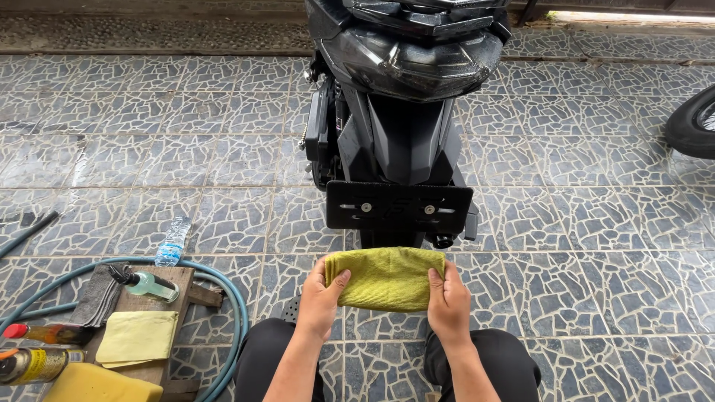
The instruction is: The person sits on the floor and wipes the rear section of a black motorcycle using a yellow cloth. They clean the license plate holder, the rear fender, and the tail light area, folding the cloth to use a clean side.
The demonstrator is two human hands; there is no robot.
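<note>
Left hand (322, 295) and right hand (449, 301) grip a folded yellow-green microfibre cloth (385, 278) by its ends — black scooter's rear (406, 112) untouched, wiping not begun.

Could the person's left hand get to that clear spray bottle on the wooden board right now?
Probably yes, though not straight away: the left hand grips the folded green cloth along with the right hand. Nothing stands between it and the spray bottle.

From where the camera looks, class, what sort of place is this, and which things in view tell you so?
Probably an outdoor yard or driveway used for washing a motorbike: mosaic stone floor tiles, the rear of a black motorbike, a green hose and a yellow sponge. Both hands hold a folded yellow-green cloth.
</note>
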